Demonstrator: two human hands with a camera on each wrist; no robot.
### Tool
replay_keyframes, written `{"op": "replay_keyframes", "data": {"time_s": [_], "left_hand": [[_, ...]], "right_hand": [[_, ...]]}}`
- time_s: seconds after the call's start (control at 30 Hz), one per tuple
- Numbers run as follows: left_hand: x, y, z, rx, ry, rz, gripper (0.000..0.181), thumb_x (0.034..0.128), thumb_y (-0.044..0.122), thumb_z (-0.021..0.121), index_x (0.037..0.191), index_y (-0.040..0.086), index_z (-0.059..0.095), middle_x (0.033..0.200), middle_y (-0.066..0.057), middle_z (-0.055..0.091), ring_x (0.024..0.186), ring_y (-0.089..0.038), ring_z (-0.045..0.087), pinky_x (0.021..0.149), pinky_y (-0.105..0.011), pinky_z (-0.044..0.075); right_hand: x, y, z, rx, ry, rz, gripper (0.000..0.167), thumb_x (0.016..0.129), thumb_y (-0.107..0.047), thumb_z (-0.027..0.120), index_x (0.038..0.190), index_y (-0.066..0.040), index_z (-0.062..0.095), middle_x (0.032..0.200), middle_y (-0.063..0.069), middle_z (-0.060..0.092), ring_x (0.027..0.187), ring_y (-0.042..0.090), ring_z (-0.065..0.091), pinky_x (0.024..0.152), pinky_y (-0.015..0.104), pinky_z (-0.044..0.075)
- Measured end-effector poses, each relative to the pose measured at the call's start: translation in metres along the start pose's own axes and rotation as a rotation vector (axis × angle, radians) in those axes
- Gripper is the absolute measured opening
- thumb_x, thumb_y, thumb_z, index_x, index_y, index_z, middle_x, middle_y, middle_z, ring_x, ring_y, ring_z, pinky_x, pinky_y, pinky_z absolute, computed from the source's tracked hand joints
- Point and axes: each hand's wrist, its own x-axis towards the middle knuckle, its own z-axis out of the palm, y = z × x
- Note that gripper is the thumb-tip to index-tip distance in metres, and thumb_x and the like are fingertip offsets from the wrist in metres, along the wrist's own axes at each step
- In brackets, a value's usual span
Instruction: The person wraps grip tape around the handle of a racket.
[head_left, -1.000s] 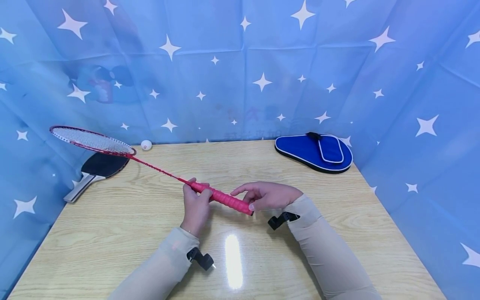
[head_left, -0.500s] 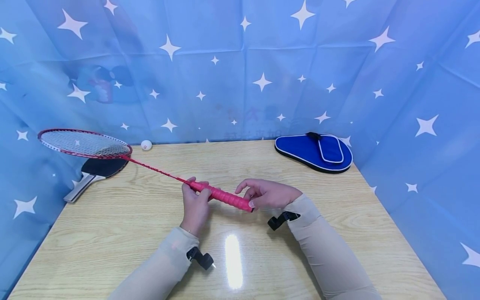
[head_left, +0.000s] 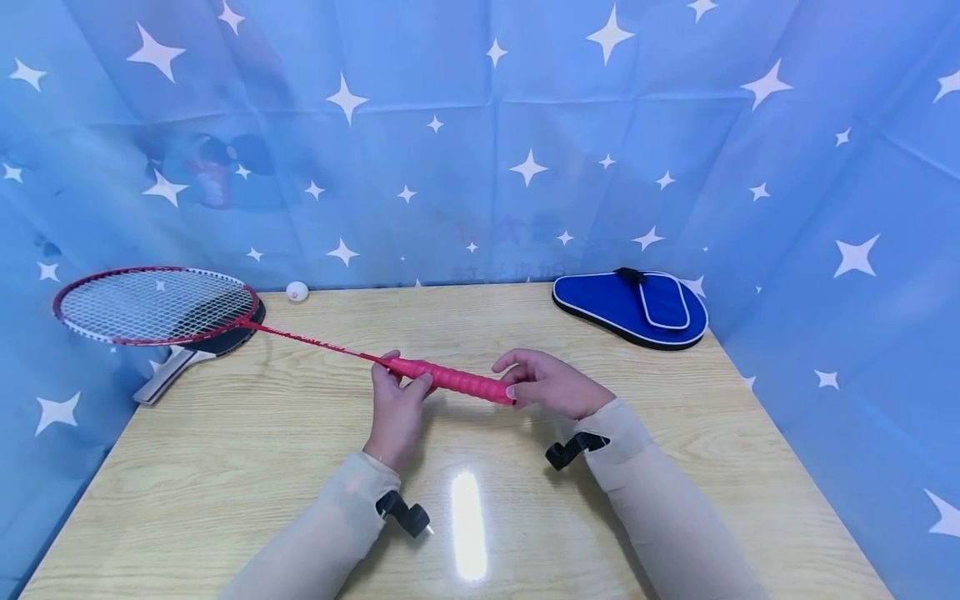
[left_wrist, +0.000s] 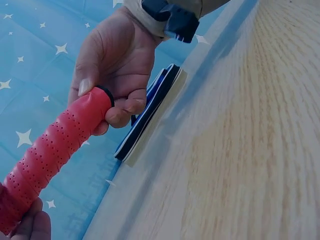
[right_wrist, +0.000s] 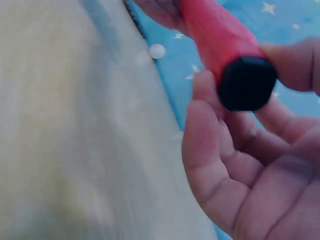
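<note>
A badminton racket (head_left: 300, 338) with a red and white frame and a pink perforated grip (left_wrist: 55, 145) is held above the table, its head pointing left. My left hand (head_left: 397, 417) pinches the grip's upper end, near the thin red shaft. At the butt end, my right hand (head_left: 555, 385) holds the grip between thumb and fingers. The black end cap (right_wrist: 247, 83) faces the right wrist camera. Partly behind the racket's strings lies a black table tennis bat (head_left: 225, 340) with a pale handle, at the table's left edge.
A white ball (head_left: 297, 291) sits at the table's back edge, left of centre. At the back right lies a blue bat case (head_left: 600, 297) with white trim. A blue star-patterned curtain (head_left: 450, 167) surrounds the wooden table (head_left: 300, 500).
The racket head has swung left and down, its strings now facing the head camera more and overlapping the bat. The butt end and right hand have risen slightly and shifted right.
</note>
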Motion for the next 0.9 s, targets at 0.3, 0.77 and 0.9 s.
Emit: {"op": "replay_keyframes", "data": {"time_s": [0.3, 0.77, 0.9], "left_hand": [[0.000, 0.003, 0.004, 0.009, -0.040, -0.006, 0.061, 0.1002, -0.008, 0.056, 0.151, 0.002, 0.023, 0.130, -0.020, 0.053, 0.098, -0.014, 0.071, 0.095, -0.028, 0.060], [0.043, 0.043, -0.045, -0.099, 0.200, -0.009, 0.064, 0.1139, 0.016, 0.041, 0.164, 0.004, 0.004, 0.139, -0.012, 0.058, 0.106, -0.019, 0.073, 0.111, -0.042, 0.052], [0.057, 0.057, -0.066, -0.178, 0.324, -0.025, 0.058, 0.1150, 0.028, 0.038, 0.161, 0.011, 0.009, 0.132, -0.005, 0.058, 0.107, -0.022, 0.073, 0.114, -0.049, 0.049]], "right_hand": [[-0.021, 0.004, 0.017, 0.226, 0.239, -0.037, 0.046, 0.104, 0.001, 0.059, 0.147, 0.008, 0.046, 0.118, 0.022, 0.064, 0.104, 0.035, 0.074, 0.094, 0.046, 0.062], [-0.061, 0.006, 0.015, 0.313, 0.460, -0.019, 0.039, 0.101, 0.001, 0.062, 0.134, -0.006, 0.041, 0.130, 0.028, 0.063, 0.105, 0.030, 0.075, 0.096, 0.047, 0.060], [-0.072, 0.011, 0.010, 0.310, 0.476, -0.031, 0.039, 0.101, 0.003, 0.061, 0.134, -0.004, 0.041, 0.129, 0.028, 0.064, 0.104, 0.028, 0.075, 0.094, 0.045, 0.061]]}}
